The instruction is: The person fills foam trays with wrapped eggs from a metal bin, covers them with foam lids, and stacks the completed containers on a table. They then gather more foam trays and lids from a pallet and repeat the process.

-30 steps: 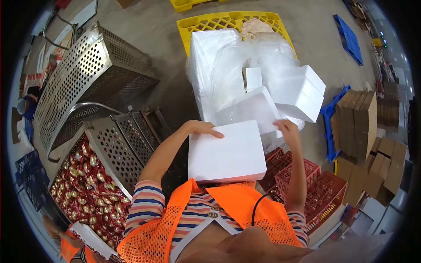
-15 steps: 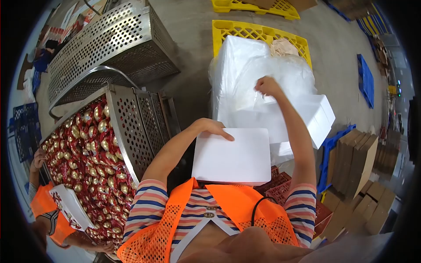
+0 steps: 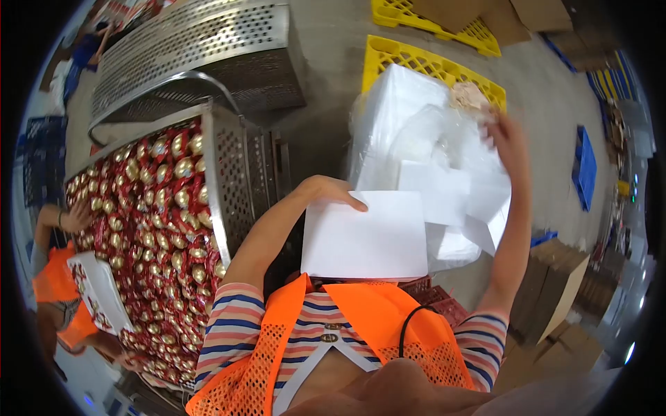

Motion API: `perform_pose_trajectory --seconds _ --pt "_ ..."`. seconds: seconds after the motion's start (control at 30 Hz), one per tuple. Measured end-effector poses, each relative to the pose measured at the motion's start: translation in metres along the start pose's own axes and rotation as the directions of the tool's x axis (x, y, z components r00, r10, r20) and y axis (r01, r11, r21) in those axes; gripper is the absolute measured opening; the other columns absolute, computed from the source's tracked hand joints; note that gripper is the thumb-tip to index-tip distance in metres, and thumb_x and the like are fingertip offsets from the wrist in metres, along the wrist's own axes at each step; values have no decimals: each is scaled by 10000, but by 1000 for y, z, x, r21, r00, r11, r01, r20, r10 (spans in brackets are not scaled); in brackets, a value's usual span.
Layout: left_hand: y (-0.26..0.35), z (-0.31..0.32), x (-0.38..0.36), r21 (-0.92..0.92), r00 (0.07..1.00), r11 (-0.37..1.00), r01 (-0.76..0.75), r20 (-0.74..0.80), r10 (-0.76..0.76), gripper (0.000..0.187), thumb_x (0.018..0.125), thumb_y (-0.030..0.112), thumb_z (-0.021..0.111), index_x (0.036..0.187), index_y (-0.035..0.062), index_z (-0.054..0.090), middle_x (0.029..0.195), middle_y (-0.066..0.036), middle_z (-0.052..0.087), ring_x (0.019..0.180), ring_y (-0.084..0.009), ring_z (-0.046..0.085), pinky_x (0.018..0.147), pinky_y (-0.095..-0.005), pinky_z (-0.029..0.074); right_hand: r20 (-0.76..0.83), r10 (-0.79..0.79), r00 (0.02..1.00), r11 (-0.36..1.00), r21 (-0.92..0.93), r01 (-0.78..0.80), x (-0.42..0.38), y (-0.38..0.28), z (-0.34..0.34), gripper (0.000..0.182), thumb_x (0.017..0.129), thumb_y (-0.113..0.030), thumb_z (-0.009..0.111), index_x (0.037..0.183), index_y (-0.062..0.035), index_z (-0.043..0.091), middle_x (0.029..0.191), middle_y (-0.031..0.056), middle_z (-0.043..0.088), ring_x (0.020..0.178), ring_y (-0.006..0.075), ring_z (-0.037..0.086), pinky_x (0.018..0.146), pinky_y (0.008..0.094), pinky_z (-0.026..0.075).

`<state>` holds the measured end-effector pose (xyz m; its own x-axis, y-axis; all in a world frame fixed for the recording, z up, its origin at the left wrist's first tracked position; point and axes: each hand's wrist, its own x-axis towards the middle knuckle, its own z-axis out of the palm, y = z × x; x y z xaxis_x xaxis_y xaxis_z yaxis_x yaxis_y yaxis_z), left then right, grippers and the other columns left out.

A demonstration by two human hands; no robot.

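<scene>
My left hand grips a flat white rectangular panel by its far left edge, thumb on top and the other fingers hidden beneath. The panel lies level in front of my orange vest. My right hand, smeared by motion, is up over the right side of a plastic-wrapped white stack. Loose white pieces lie tilted on the near part of that stack, just beyond the panel.
The stack rests on a yellow pallet. At left stands a perforated metal bin full of red-and-gold wrapped balls. A co-worker's hand reaches into it near a white tray. Cardboard stands at right.
My right hand has swung right, from the middle of the wrapped stack toward its right side. White pieces on the stack lie differently. My left hand still holds the panel; the view has shifted slightly.
</scene>
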<state>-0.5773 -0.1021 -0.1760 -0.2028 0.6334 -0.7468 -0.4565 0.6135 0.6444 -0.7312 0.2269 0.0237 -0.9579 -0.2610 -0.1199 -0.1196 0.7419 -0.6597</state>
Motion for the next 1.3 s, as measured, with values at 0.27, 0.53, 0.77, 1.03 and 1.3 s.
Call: perform_pose_trajectory --seconds 0.27,0.53,0.77,1.03,1.3 --pt "26 1 -74 -146 994 989 -21 -106 5 787 667 624 772 1208 60 678 1271 -134 626 1144 -305 585 954 -383 433 606 375 701 674 341 -656 -237 248 186 527 975 -335 537 1346 36 490 1203 164 634 1029 226 628 909 354 500" --pt "108 13 -150 355 791 902 -246 -465 398 951 647 708 719 1242 -26 617 1302 -185 590 1178 -346 557 976 -416 444 383 426 820 813 235 -532 -140 204 180 527 949 -282 576 1351 46 484 1250 165 603 1090 241 590 955 366 463" --pt "139 89 -350 758 -383 583 292 -466 798 727 661 741 656 1165 218 663 1237 -184 563 1249 -422 451 963 -622 356 -120 -146 982 941 290 176 31 17 128 535 925 -237 609 1354 54 478 1291 166 575 1144 254 558 996 376 432" --pt "-29 276 -440 346 -870 918 -195 -494 1 769 752 67 773 1432 258 470 1302 -133 491 1059 -218 567 852 -305 530 -104 -817 567 430 544 720 10 -319 213 552 899 -184 648 1359 64 472 1338 167 544 1205 269 521 1042 388 396" --pt "-178 516 -385 619 -618 382 -686 -219 -755 606 1020 404 421 1550 190 220 1496 -100 403 1274 -224 475 1054 -382 385 171 -752 -637 -286 786 548 -307 -511 358 745 750 -336 781 1411 -132 504 1481 167 415 1405 368 328 1153 466 254"
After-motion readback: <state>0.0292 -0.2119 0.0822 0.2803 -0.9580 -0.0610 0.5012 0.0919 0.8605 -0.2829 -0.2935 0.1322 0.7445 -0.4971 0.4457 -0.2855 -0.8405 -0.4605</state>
